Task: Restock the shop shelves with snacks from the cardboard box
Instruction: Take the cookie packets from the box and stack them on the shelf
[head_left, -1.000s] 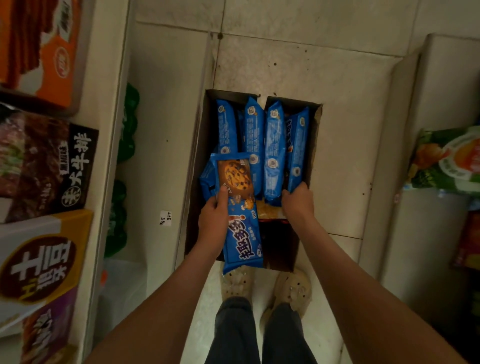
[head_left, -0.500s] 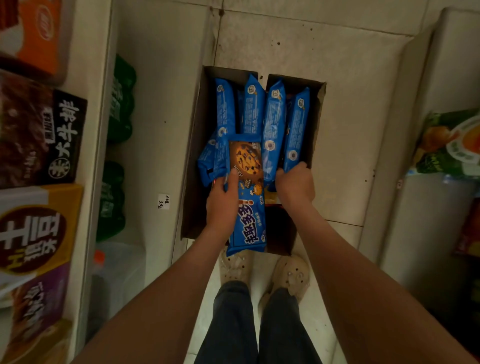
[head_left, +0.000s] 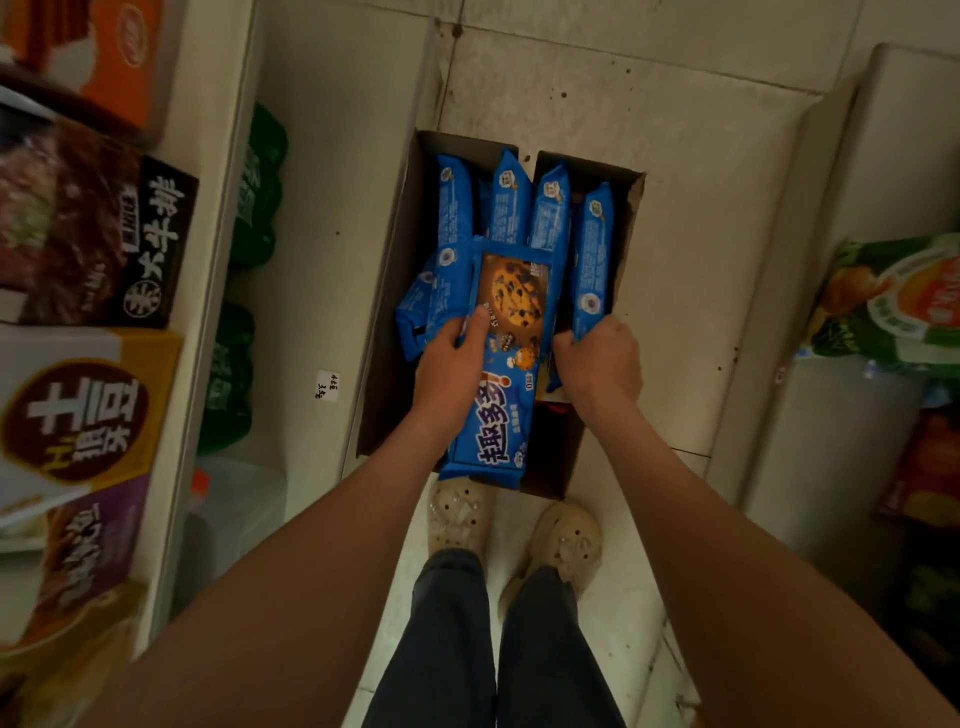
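Observation:
An open cardboard box (head_left: 387, 332) stands on the tiled floor in front of my feet, holding several blue cookie packs on edge (head_left: 511, 202). My left hand (head_left: 452, 364) grips a flat blue cookie pack (head_left: 506, 364) with a chocolate-chip cookie picture, held face up over the box. My right hand (head_left: 600, 361) is closed on the near end of the rightmost upright blue pack (head_left: 592, 260). The near part of the box is dark and partly hidden by the held pack.
A white shelf unit (head_left: 208, 249) on the left carries boxed snacks (head_left: 83, 405) and green bags (head_left: 260, 182) lower down. Another shelf (head_left: 831, 260) on the right holds green and orange bags (head_left: 898, 301). My two shoes (head_left: 514, 540) stand just behind the box.
My right hand has closed around the end of the rightmost upright pack. My left hand still holds the flat pack, shifted slightly. The camera view moved a little.

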